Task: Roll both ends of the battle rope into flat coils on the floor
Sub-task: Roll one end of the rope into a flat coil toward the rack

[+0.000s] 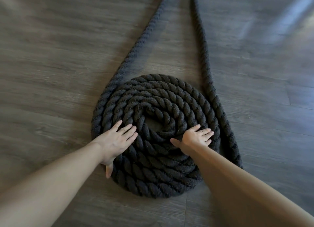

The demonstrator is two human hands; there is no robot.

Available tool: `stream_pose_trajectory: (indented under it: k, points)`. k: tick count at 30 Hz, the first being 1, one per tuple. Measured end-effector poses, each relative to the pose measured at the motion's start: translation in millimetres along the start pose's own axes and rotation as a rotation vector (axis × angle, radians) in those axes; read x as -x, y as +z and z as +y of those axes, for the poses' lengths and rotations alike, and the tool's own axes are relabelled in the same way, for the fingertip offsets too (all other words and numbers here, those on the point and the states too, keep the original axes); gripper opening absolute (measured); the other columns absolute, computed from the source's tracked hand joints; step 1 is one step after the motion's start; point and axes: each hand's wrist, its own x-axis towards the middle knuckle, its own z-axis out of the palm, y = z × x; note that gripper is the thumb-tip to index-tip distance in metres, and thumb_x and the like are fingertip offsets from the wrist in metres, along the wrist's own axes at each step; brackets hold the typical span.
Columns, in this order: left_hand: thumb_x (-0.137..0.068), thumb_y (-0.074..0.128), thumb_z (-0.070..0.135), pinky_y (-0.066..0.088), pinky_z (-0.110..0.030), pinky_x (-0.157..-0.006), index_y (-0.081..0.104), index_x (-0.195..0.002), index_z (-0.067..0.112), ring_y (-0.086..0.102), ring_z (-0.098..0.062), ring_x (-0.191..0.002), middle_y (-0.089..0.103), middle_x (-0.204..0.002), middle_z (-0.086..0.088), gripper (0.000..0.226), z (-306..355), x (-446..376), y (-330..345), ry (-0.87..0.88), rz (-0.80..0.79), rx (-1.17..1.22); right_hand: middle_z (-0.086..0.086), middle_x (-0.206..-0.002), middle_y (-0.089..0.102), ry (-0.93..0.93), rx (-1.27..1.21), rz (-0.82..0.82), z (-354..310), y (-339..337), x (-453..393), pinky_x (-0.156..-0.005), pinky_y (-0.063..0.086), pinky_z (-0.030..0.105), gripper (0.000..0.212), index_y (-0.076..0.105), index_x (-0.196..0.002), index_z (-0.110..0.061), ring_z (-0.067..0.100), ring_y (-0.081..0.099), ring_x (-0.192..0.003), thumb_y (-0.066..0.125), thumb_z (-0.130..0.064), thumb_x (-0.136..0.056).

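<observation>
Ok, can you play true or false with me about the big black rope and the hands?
1. Both hands lie flat on the coil. True: the left hand and right hand press on it with straight fingers.
2. The rope is bright red. False: it is black.
3. Two strands of rope run away from the coil. True.
4. The coil sits on a table. False: it lies on the wooden floor.
5. The right hand is holding a ball. False: it holds nothing.

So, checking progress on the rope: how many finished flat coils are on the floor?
1. The flat coil lies centre frame under both hands; two loose strands run away from it. Any second coil is out of view.
</observation>
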Motion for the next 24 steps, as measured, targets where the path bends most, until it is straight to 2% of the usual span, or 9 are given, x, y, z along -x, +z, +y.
stream_pose_trajectory:
  k: [12, 16, 20, 24]
  points:
    - [-0.05, 0.075, 0.085, 0.004, -0.064, -0.121, -0.019, -0.154, 0.001, -0.016, -0.034, -0.153, -0.021, -0.164, -0.019, 0.163, -11, -16, -13, -0.071, 0.039, 0.137, 0.038, -0.154, -0.021, -0.096, 0.196, -0.004, -26, -39, -45, -0.119, 0.006, 0.058, 0.132, -0.02, -0.152, 0.0, 0.052, -0.015, -0.145, 0.061, -0.073, -0.079]
    - [-0.046, 0.068, 0.092, 0.006, -0.068, -0.119, -0.017, -0.153, -0.006, -0.008, -0.042, -0.153, -0.014, -0.164, -0.025, 0.168, -13, -21, -18, -0.072, 0.043, 0.072, 0.038, -0.154, -0.02, -0.127, 0.235, 0.02, -29, -46, -52, -0.12, 0.007, 0.058, 0.13, -0.02, -0.152, 0.0, 0.051, -0.014, -0.145, 0.059, -0.074, -0.08]
    - [-0.051, 0.064, 0.093, 0.009, -0.072, -0.115, -0.014, -0.151, -0.012, 0.001, -0.05, -0.15, -0.008, -0.162, -0.032, 0.164, -11, -23, -17, -0.041, 0.071, 0.002, 0.036, -0.155, -0.02, -0.119, 0.242, 0.021, -31, -47, -52, -0.12, 0.008, 0.058, 0.128, -0.02, -0.153, -0.002, 0.05, -0.015, -0.146, 0.059, -0.072, -0.08]
    - [-0.052, 0.057, 0.097, 0.013, -0.074, -0.113, -0.017, -0.148, -0.014, -0.001, -0.055, -0.148, -0.011, -0.16, -0.035, 0.164, -16, -26, -13, -0.009, 0.093, 0.029, 0.03, -0.159, -0.019, -0.081, 0.25, 0.037, -34, -49, -49, -0.119, 0.01, 0.059, 0.126, -0.017, -0.155, -0.007, 0.046, -0.013, -0.148, 0.061, -0.071, -0.08]
